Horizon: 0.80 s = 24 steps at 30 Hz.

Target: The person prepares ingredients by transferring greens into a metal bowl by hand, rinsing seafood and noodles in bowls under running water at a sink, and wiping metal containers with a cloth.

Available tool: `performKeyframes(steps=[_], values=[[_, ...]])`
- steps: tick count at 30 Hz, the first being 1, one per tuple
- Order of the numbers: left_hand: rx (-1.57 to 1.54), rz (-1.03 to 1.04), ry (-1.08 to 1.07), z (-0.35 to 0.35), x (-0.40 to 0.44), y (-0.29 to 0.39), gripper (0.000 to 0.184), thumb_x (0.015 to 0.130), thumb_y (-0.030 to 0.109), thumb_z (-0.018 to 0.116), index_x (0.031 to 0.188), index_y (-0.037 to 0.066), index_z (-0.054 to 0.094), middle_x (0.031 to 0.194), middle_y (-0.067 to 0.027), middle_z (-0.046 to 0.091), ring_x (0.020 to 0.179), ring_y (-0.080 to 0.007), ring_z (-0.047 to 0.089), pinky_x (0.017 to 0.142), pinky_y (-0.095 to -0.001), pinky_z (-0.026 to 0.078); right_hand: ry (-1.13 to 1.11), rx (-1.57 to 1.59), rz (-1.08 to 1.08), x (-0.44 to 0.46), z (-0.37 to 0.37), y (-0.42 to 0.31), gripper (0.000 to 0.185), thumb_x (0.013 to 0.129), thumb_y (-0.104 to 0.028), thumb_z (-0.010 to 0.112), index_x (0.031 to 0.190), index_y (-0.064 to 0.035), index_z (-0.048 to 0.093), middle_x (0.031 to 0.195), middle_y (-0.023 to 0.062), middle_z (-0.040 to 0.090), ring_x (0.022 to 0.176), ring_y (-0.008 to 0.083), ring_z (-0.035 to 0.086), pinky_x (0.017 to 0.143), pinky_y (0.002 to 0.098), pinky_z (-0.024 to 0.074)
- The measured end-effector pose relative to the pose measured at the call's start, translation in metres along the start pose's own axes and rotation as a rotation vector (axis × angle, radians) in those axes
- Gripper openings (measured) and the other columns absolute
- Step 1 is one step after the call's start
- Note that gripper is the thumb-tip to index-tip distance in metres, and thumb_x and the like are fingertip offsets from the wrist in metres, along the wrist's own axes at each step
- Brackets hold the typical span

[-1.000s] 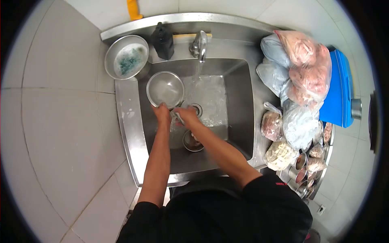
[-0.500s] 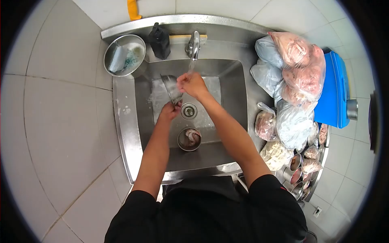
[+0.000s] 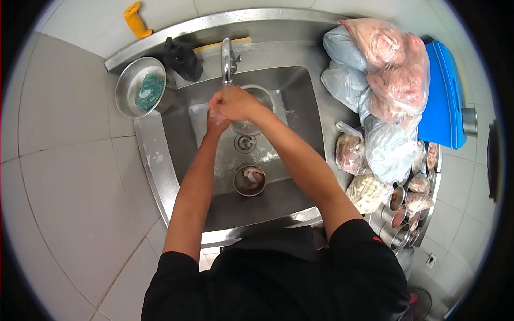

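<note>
Under the running faucet (image 3: 227,61), my right hand (image 3: 235,102) crosses over my left hand (image 3: 217,124), its fingers curled and partly blurred by motion and water. My left hand's fingers are mostly hidden beneath the right one. A round metal bowl (image 3: 262,96) is in the sink (image 3: 182,125), right beside and partly behind my hands; whether a hand touches it I cannot tell. Nearer to me, a smaller metal bowl (image 3: 241,187) holds a pale pinkish piece that looks like raw meat. Between the bowls lies the drain (image 3: 245,143).
At the sink's left corner sits a metal bowl (image 3: 124,88) with a teal scouring pad (image 3: 151,92). Beside it is a black bottle (image 3: 183,60). Plastic bags of meat (image 3: 396,69), a blue container (image 3: 441,101) and several metal cups (image 3: 396,235) crowd the right side.
The tilted bowl that my left hand held has moved right and now shows its round opening. My hands have come together under the faucet. The camera view has turned slightly.
</note>
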State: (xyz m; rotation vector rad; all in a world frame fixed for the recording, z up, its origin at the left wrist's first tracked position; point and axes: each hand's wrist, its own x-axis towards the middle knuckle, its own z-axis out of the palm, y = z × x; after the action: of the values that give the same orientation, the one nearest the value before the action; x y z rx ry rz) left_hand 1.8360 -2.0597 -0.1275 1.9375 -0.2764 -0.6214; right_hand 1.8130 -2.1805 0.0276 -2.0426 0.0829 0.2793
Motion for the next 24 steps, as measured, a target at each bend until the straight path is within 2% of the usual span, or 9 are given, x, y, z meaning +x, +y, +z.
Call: performKeyframes(steps=[4, 6, 9, 13, 16, 18, 19, 21, 24], values=[[0.039, -0.336, 0.058, 0.006, -0.005, 0.021, 0.028, 0.08, 0.011, 0.062, 0.105, -0.001, 0.057, 0.11, -0.0115, 0.061, 0.093, -0.0204, 0.063, 0.077, -0.0332, 0.052, 0.237, 0.135, 0.066, -0.027, 0.013, 0.051, 0.036, 0.074, -0.014, 0.062, 0.103, 0.0074, 0.06, 0.09, 0.0183, 0.066, 0.083, 0.0271, 0.064, 0.077, 0.035, 0.0496], [-0.514, -0.581, 0.151, 0.004, -0.027, 0.026, 0.032, 0.079, 0.006, 0.061, 0.11, -0.003, 0.055, 0.111, -0.0138, 0.06, 0.099, -0.0219, 0.061, 0.078, -0.0363, 0.053, 1.094, -0.487, 0.015, -0.046, 0.045, 0.104, 0.05, 0.074, -0.013, 0.062, 0.12, 0.004, 0.052, 0.095, 0.0206, 0.065, 0.089, 0.0326, 0.063, 0.081, 0.0362, 0.049], [-0.948, -0.547, 0.122, 0.034, -0.042, -0.023, 0.03, 0.082, 0.005, 0.059, 0.109, -0.007, 0.052, 0.112, -0.015, 0.058, 0.091, -0.0221, 0.063, 0.082, -0.0339, 0.053, 0.982, 0.187, 0.425, -0.05, 0.109, 0.141, 0.058, 0.071, -0.012, 0.063, 0.126, -0.0022, 0.047, 0.097, 0.0297, 0.061, 0.095, 0.0436, 0.059, 0.086, 0.0416, 0.0474], [-1.383, -0.574, -0.115, 0.038, -0.041, -0.054, 0.022, 0.081, 0.002, 0.059, 0.101, -0.007, 0.056, 0.106, -0.0139, 0.06, 0.09, -0.0228, 0.062, 0.081, -0.0345, 0.053, 0.704, 0.184, 0.46, -0.064, 0.07, 0.085, 0.055, 0.074, -0.009, 0.06, 0.127, -0.0023, 0.047, 0.1, 0.026, 0.062, 0.098, 0.041, 0.059, 0.086, 0.0454, 0.0467], [-1.024, -0.525, 0.035, 0.002, -0.013, -0.026, 0.009, 0.08, 0.002, 0.06, 0.089, -0.001, 0.06, 0.097, -0.0123, 0.063, 0.088, -0.0236, 0.063, 0.076, -0.0325, 0.051, 0.38, -0.294, 0.367, -0.066, 0.025, 0.08, 0.053, 0.072, -0.008, 0.057, 0.124, -0.007, 0.048, 0.096, 0.0228, 0.064, 0.092, 0.0378, 0.062, 0.079, 0.0439, 0.0497], [0.26, -0.053, -0.128, -0.014, -0.001, 0.005, 0.02, 0.075, 0.002, 0.062, 0.095, 0.003, 0.064, 0.086, -0.01, 0.066, 0.083, -0.0228, 0.063, 0.07, -0.0368, 0.05, 0.173, -0.569, 0.361, -0.058, 0.01, 0.083, 0.045, 0.075, -0.006, 0.054, 0.119, -0.0102, 0.052, 0.092, 0.0186, 0.065, 0.088, 0.0345, 0.063, 0.075, 0.0432, 0.0504], [0.268, -0.049, -0.133, -0.005, 0.002, 0.013, 0.02, 0.075, 0.002, 0.062, 0.095, 0.003, 0.064, 0.086, -0.01, 0.066, 0.083, -0.0228, 0.063, 0.07, -0.0368, 0.05, 0.175, -0.681, 0.29, -0.049, 0.01, 0.1, 0.038, 0.075, -0.004, 0.053, 0.113, -0.009, 0.054, 0.093, 0.0155, 0.065, 0.086, 0.0316, 0.064, 0.072, 0.0427, 0.0506], [0.363, 0.572, -0.103, 0.021, 0.002, 0.026, 0.026, 0.072, 0.006, 0.065, 0.098, 0.005, 0.064, 0.087, -0.0121, 0.066, 0.08, -0.0276, 0.064, 0.072, -0.0384, 0.049, 0.2, -0.608, 0.172, -0.049, 0.003, 0.118, 0.04, 0.077, -0.007, 0.054, 0.118, -0.0088, 0.053, 0.102, 0.0173, 0.062, 0.094, 0.0327, 0.062, 0.078, 0.0425, 0.0493], [0.304, 0.481, 0.08, 0.028, 0.001, 0.013, 0.026, 0.075, 0.009, 0.063, 0.1, 0.001, 0.063, 0.089, -0.0151, 0.066, 0.083, -0.0291, 0.064, 0.075, -0.0378, 0.048, 0.5, -0.36, 0.017, -0.088, 0.026, 0.175, 0.048, 0.081, -0.014, 0.056, 0.128, -0.0072, 0.047, 0.119, 0.0214, 0.055, 0.109, 0.0349, 0.054, 0.091, 0.0416, 0.044]])
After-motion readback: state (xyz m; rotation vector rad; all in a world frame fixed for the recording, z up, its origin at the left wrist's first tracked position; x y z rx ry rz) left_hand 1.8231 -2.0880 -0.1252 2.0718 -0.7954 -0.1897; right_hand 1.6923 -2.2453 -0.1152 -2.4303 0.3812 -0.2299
